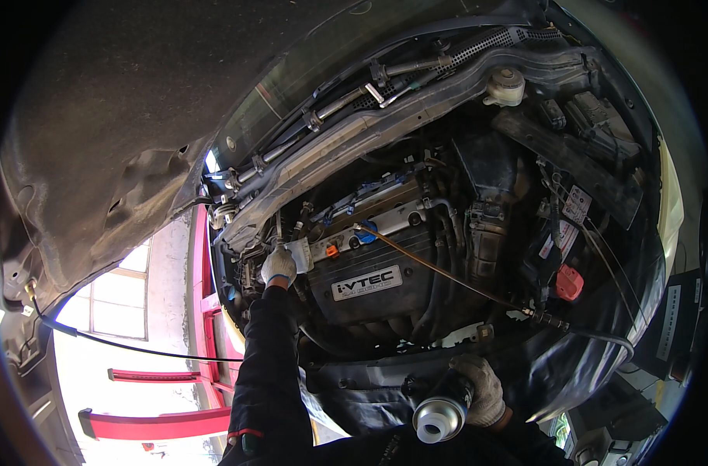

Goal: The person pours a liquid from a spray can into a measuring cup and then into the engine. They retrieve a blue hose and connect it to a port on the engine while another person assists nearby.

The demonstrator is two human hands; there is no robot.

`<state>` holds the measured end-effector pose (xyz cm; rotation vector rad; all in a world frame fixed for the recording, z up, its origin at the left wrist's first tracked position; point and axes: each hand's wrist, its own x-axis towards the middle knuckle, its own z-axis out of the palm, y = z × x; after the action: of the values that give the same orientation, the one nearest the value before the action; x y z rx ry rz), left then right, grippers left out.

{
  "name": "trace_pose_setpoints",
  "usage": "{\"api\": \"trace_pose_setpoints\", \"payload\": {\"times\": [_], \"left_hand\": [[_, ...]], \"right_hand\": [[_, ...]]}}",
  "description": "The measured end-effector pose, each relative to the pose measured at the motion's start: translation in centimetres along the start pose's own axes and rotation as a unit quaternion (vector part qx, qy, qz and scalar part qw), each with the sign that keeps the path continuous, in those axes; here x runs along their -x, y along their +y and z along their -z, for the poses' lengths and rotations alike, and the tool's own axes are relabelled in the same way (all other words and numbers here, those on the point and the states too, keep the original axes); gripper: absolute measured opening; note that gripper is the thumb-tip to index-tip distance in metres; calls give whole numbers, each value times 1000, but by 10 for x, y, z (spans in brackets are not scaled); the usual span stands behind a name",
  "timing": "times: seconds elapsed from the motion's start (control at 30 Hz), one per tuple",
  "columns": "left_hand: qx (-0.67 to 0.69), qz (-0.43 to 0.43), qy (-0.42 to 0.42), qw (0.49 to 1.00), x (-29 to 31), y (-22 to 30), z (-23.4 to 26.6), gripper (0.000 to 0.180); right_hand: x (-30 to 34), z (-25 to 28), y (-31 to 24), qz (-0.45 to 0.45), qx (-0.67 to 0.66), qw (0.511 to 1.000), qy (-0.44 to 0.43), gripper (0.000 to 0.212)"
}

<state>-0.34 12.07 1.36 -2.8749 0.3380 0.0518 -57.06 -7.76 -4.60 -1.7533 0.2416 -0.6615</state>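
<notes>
My left hand, in a whitish work glove, reaches to the left end of the engine. Its fingers look closed, but what they grip, if anything, is hidden. A pale cloth-like or metal piece lies right beside it. At the lower middle, my right hand, also gloved, is wrapped round a dark can with a silver end facing up. The black engine cover bears a silver badge. A thin tan tube with a metal fitting crosses over the engine, from near a blue cap toward the right.
The raised hood hangs over the upper left. A battery with a red terminal cover sits at the right. Beyond the black fender cover stands a dark equipment case. Red lift arms are at the lower left. A black cable spans the left.
</notes>
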Motion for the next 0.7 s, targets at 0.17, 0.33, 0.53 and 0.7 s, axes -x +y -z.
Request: {"api": "trace_pose_setpoints", "payload": {"times": [0.17,0.33,0.53,0.7], "left_hand": [[-10,-4,-3,1000,-1,0,-1,40],[-52,-39,9,998,-3,-3,-6,37],[-47,-31,9,998,-3,-1,-3,38],[-33,-30,10,999,-2,1,-1,39]], "right_hand": [[0,1,-1,-5,-1,1000,-2,98],[0,1,-1,3,2,1000,1,99],[0,1,0,0,-5,1000,-3,101],[0,1,0,-1,-4,1000,-4,102]]}}
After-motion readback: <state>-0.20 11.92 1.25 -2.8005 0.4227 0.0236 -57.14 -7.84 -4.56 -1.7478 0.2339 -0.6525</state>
